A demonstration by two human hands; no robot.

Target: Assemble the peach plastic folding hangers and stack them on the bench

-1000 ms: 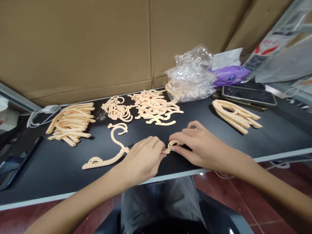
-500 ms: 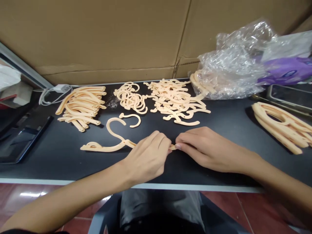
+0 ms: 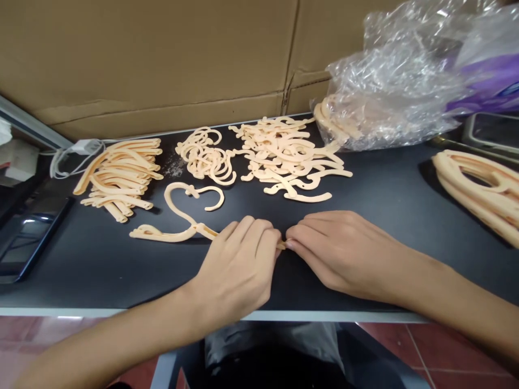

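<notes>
A cream plastic clothes hanger [image 3: 178,235] lies across the dark table, its hook up and its left arm showing. My left hand [image 3: 245,265] is closed round its right arm and covers most of it. At the tip of that arm, my right hand [image 3: 338,254] pinches the end between thumb and fingers, almost touching the left hand. The exact join under my fingers is hidden. Just beyond the hanger's hook lies a loose cream hook [image 3: 214,197], its end overlapping the hanger's hook in view.
Behind are piles of straight arms [image 3: 125,173], hooks [image 3: 206,156] and curved arm pieces [image 3: 292,156]. Folded hangers [image 3: 482,186] lie at the right, near a clear plastic bag [image 3: 397,102]. A phone-like dark device [image 3: 30,237] and a white cable [image 3: 77,156] are at left; cardboard [image 3: 162,59] stands behind.
The view has shifted a little closer. The hanger's hook has turned toward the loose hook. Both hands keep their grip at the right arm, now slightly closer together.
</notes>
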